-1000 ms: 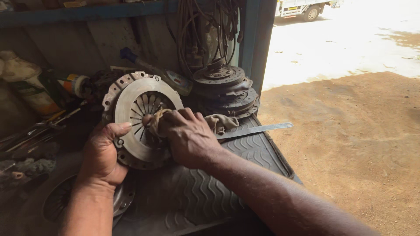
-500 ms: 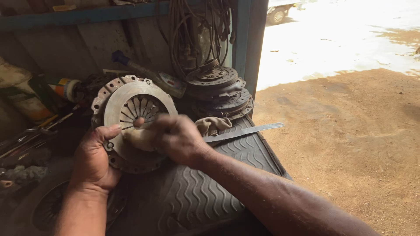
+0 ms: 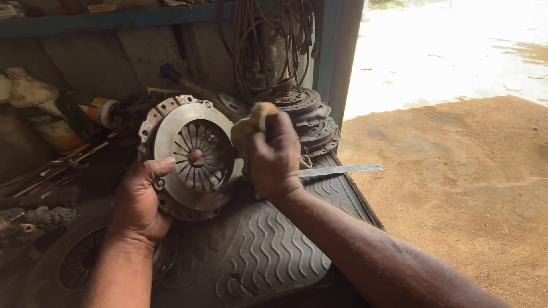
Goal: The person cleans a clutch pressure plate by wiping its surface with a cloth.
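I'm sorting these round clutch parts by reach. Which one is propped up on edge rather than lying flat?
The pressure plate gripped by the left hand; it stands tilted on the rubber mat, while the stacked ones behind lie flat.

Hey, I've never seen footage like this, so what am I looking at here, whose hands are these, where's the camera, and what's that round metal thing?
There is no machine here: a person works with two bare hands, and the one picture comes from a camera worn on their head, looking down at a workbench.

The left hand grips the lower left edge of a round metal clutch cover, a disc with spring blades fanning from its centre, and holds it tilted up on a black ribbed rubber mat. The right hand holds a pale cloth bunched in its fingers at the disc's right edge.

Behind the right hand is a stack of similar discs, and a long flat metal blade lies on the mat. To the left are a plastic bottle and loose tools. Cables hang above, and sandy ground lies outside to the right.
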